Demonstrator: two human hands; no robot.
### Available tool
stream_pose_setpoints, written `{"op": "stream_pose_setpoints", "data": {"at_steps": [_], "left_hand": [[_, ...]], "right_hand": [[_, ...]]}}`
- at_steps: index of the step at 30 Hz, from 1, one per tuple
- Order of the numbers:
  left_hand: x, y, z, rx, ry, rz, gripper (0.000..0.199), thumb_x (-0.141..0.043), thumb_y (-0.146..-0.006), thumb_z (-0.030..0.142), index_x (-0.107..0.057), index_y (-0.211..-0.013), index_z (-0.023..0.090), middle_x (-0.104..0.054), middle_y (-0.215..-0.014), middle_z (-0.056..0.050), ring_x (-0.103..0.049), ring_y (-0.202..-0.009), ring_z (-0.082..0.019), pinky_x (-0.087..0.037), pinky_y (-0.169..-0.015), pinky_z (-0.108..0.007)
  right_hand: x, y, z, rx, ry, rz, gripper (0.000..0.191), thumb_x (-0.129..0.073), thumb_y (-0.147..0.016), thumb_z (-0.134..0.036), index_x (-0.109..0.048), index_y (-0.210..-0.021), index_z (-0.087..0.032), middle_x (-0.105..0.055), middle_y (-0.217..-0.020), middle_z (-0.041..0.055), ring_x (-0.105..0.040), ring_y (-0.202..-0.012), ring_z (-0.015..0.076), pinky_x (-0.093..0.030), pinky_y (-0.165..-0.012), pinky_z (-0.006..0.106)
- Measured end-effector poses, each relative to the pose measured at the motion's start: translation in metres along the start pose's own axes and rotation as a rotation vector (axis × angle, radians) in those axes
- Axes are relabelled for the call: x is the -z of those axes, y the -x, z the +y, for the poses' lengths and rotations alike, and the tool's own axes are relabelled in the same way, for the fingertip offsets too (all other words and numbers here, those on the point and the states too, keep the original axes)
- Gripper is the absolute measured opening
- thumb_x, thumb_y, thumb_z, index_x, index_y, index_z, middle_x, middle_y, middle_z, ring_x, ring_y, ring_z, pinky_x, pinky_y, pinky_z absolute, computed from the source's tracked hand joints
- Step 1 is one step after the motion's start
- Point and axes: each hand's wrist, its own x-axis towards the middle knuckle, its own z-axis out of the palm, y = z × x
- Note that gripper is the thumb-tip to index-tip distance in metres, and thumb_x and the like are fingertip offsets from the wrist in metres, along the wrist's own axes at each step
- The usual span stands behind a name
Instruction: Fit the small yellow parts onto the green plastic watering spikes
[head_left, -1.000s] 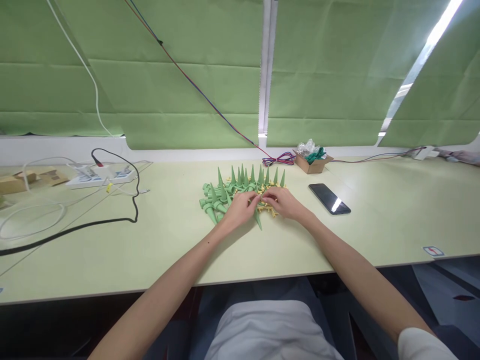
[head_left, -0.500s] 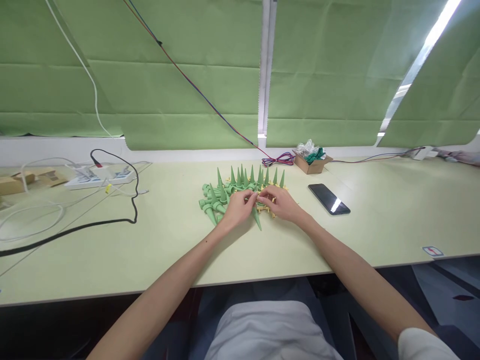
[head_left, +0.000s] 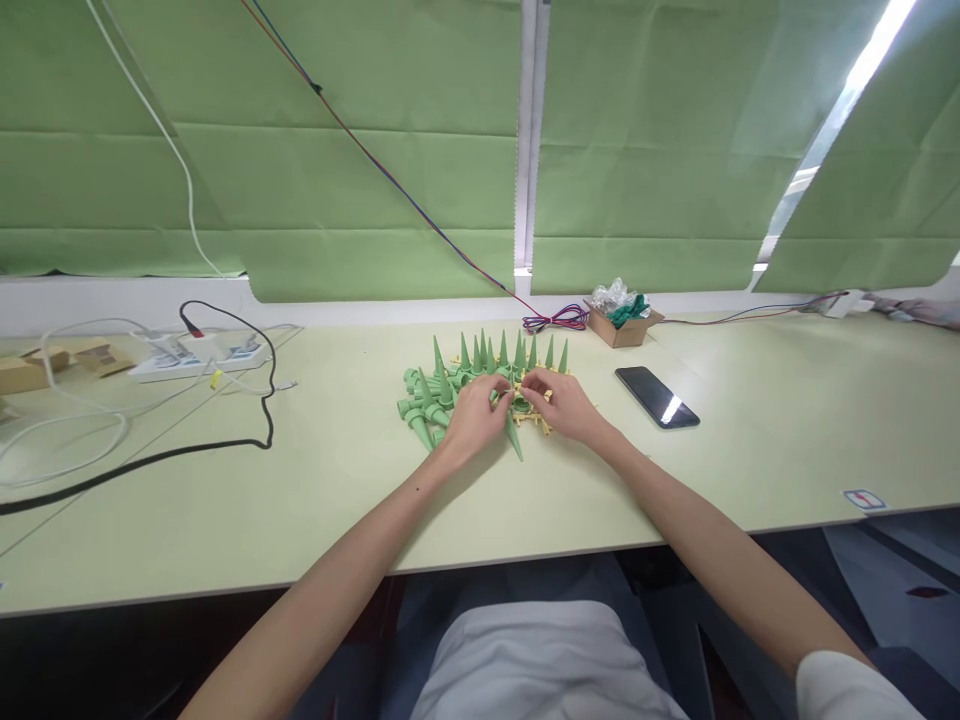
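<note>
As both arms reach across the table (head_left: 337, 490), the left hand (head_left: 480, 412) and right hand (head_left: 564, 402) come close together at a heap of green spikes (head_left: 445, 387) and small yellow pieces (head_left: 545, 427), fingers drawn in toward thumbs, though I can't tell what they grip. The heap sits mid-table, several spikes upright, left of a black phone (head_left: 657, 398); near the front edge, a sticker (head_left: 864, 500) carries red-and-blue marking too small to read.
</note>
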Motion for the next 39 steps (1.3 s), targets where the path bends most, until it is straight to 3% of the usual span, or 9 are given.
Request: {"op": "stream_pose_setpoints", "data": {"at_steps": [6, 16, 21, 29, 39], "left_hand": [[-0.0012, 0.0007, -0.0046, 0.003, -0.051, -0.145, 0.016, -0.054, -0.087, 0.019, -0.063, -0.1, 0.018, -0.07, -0.103, -0.008, -0.064, -0.086, -0.022, -0.048, -0.085, -0.037], [-0.0016, 0.0008, -0.0072, -0.032, -0.051, -0.191, 0.017, -0.05, -0.088, 0.014, -0.064, -0.099, 0.018, -0.071, -0.098, -0.008, -0.065, -0.085, -0.022, -0.049, -0.083, -0.036], [-0.0009, 0.0001, -0.0041, -0.041, -0.027, -0.15, 0.019, -0.048, -0.088, 0.014, -0.064, -0.097, 0.018, -0.07, -0.094, -0.007, -0.064, -0.083, -0.021, -0.048, -0.084, -0.036], [0.0004, -0.0013, -0.0001, -0.004, 0.002, -0.048, 0.017, -0.049, -0.092, 0.028, -0.063, -0.095, 0.019, -0.067, -0.09, -0.006, -0.06, -0.081, -0.02, -0.047, -0.078, -0.035], [0.0014, -0.0022, -0.0012, -0.005, 0.025, 0.033, 0.018, -0.046, -0.093, 0.024, -0.063, -0.092, 0.019, -0.066, -0.095, -0.006, -0.06, -0.084, -0.019, -0.047, -0.081, -0.033]], "right_hand": [[-0.0003, -0.0013, 0.002, -0.024, 0.028, 0.047, 0.01, -0.052, -0.091, -0.023, -0.057, -0.084, -0.02, -0.065, -0.076, 0.0011, -0.059, -0.068, 0.0146, -0.043, -0.065, 0.026], [-0.0001, -0.0012, 0.0, -0.043, 0.039, 0.046, 0.01, -0.052, -0.09, -0.023, -0.057, -0.082, -0.02, -0.065, -0.076, 0.0013, -0.06, -0.069, 0.0149, -0.043, -0.067, 0.026], [0.0003, -0.0017, -0.0002, -0.058, 0.048, 0.06, 0.011, -0.051, -0.09, -0.024, -0.058, -0.082, -0.02, -0.066, -0.077, 0.002, -0.059, -0.068, 0.015, -0.043, -0.067, 0.026], [0.0019, -0.0025, -0.0004, -0.077, 0.047, 0.101, 0.015, -0.048, -0.091, -0.024, -0.06, -0.082, -0.019, -0.066, -0.077, 0.0033, -0.058, -0.069, 0.0159, -0.044, -0.066, 0.027], [0.0008, -0.0021, 0.0009, -0.107, 0.056, 0.112, 0.018, -0.048, -0.091, -0.026, -0.059, -0.079, -0.019, -0.064, -0.071, 0.0023, -0.056, -0.064, 0.0149, -0.041, -0.063, 0.026]]}}
